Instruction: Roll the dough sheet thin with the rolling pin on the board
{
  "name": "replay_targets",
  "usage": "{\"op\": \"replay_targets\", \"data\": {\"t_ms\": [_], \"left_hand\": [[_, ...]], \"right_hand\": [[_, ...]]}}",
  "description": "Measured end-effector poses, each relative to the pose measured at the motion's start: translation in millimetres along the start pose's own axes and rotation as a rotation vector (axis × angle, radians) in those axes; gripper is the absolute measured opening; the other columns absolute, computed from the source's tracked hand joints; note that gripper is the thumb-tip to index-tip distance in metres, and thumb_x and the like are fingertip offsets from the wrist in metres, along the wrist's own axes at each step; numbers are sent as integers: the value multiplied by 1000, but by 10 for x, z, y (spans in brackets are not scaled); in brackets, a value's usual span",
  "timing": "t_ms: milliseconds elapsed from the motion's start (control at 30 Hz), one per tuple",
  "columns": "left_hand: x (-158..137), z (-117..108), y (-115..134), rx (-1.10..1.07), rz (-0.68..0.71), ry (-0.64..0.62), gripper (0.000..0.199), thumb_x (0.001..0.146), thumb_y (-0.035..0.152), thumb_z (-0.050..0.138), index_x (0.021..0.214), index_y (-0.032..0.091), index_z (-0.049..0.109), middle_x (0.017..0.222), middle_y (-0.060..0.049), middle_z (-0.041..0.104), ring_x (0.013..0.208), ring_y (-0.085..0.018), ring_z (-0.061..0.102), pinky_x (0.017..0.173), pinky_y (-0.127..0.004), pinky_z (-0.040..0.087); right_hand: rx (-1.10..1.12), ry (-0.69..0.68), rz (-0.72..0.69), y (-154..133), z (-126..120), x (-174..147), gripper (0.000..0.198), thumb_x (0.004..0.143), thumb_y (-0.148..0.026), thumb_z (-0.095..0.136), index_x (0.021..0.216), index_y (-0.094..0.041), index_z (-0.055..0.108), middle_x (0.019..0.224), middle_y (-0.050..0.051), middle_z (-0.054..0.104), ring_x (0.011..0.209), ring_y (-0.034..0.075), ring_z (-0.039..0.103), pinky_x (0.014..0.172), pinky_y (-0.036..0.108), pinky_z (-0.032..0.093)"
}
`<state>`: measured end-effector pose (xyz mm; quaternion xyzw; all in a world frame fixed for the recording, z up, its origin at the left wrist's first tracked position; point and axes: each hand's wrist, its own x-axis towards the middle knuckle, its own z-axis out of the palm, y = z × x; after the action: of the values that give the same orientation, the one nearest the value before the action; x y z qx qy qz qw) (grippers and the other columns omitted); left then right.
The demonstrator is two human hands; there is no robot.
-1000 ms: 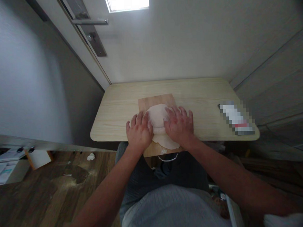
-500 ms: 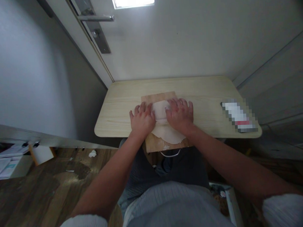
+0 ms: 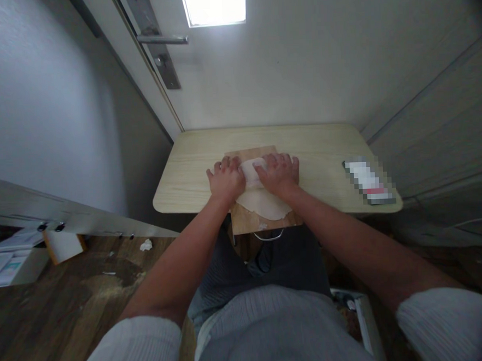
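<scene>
A pale sheet of dough (image 3: 261, 205) lies over a wooden board (image 3: 242, 222), its near edge rounded and uneven. Between my hands the far part of the dough looks folded or rolled, with a crease across it. My left hand (image 3: 227, 180) presses on the left side of this part, fingers apart and bent over the far side. On the right side rests my right hand (image 3: 281, 174), its fingers pointing away and its thumb on the dough. Whatever is under my palms is hidden.
The board lies on a light wood table (image 3: 319, 146) and overhangs its front edge. A pixelated phone-like object (image 3: 368, 181) lies at the right. Behind stands a door with a metal handle (image 3: 163, 40). Crumpled paper (image 3: 146, 245) is on the floor.
My right thumb has moved inward over the dough, and the right fingers sit closer together. Both hands remain on the dough. The whole view has shifted slightly.
</scene>
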<state>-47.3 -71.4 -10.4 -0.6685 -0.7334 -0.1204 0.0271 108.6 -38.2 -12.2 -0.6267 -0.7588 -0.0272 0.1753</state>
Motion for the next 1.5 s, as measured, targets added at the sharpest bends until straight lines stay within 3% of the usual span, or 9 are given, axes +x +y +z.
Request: {"op": "replay_targets", "data": {"t_ms": [467,800,1500], "left_hand": [[191,-19,2,7,-10,23,44,102,37,24,136,23,49,137,-15,54,121,-33,50,98,-52,39],[391,33,-14,52,-33,70,42,102,36,22,120,19,56,127,-16,60,117,-31,52,97,-48,40],[657,23,-30,35,-65,100,42,103,36,20,119,19,55,126,-16,61,117,-29,54,93,-41,43]], "right_hand": [[-15,-30,0,-13,37,166,59,98,-60,32,126,-18,62,129,16,62,118,34,48,101,54,27],[-32,-13,-6,-25,118,330,61,99,-61,29,122,-17,64,124,16,64,116,33,50,99,53,28],[-14,-37,7,-25,193,563,65,97,-65,29,123,-17,65,124,17,64,115,35,51,98,54,29]]}}
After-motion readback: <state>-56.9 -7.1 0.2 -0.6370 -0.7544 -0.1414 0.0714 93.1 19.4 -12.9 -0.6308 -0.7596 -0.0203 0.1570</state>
